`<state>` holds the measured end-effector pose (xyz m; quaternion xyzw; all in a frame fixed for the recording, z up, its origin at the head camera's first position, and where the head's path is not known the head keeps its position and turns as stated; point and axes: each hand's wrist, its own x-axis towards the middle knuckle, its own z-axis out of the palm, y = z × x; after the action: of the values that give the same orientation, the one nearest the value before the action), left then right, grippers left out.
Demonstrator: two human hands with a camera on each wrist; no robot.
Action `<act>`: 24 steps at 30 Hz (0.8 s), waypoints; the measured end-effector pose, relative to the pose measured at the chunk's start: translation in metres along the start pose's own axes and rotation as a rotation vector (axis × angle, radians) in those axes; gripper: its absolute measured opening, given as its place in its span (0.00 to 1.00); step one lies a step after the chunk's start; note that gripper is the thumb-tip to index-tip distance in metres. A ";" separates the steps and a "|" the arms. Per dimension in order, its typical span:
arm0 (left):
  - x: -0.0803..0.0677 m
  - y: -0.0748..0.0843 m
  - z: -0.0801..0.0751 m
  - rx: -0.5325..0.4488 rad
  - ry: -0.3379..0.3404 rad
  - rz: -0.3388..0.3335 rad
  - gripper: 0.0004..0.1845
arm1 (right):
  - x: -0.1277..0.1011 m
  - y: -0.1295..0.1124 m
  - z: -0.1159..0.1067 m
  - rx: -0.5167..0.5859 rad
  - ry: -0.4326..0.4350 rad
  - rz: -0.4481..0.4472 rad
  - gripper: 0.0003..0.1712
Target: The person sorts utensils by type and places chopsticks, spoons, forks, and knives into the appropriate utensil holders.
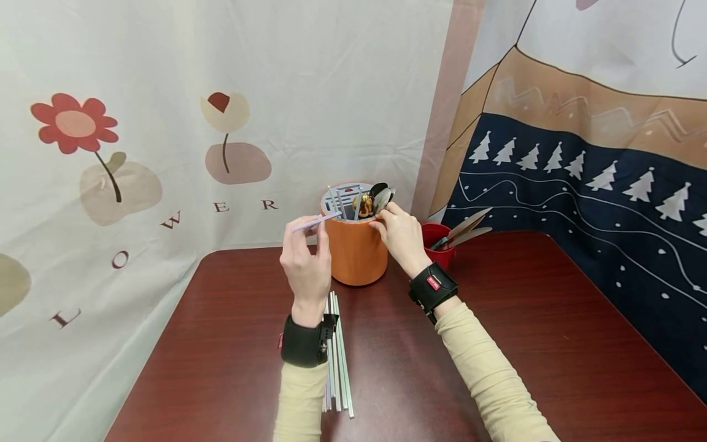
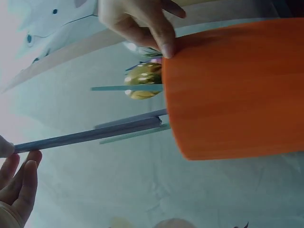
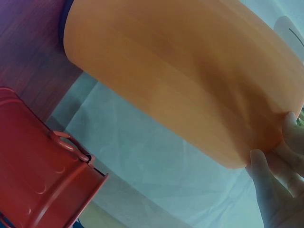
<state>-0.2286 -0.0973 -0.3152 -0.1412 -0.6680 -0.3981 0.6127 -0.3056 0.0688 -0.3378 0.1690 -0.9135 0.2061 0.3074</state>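
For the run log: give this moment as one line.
left hand: pinches straw at orange holder | right hand: grips holder rim | spare straws: on table

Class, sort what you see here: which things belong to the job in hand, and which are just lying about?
In use: left hand pinching a straw; right hand steadying the orange holder; spare straws on the table.
Lying about: red cup with spoons; flower curtain.
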 end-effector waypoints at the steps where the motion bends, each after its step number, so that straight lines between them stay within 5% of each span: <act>1: 0.001 -0.003 0.004 0.002 -0.015 0.000 0.04 | 0.000 0.000 0.000 -0.001 0.001 0.000 0.14; 12: 0.002 -0.025 0.033 0.092 -0.243 -0.074 0.08 | 0.000 0.000 0.000 -0.007 0.011 -0.001 0.14; 24: -0.014 -0.035 0.031 0.245 -0.468 -0.243 0.12 | 0.000 0.001 0.000 -0.005 -0.013 0.016 0.14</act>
<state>-0.2719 -0.0937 -0.3384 -0.0734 -0.8463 -0.3415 0.4021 -0.3060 0.0699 -0.3376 0.1621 -0.9173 0.2053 0.3001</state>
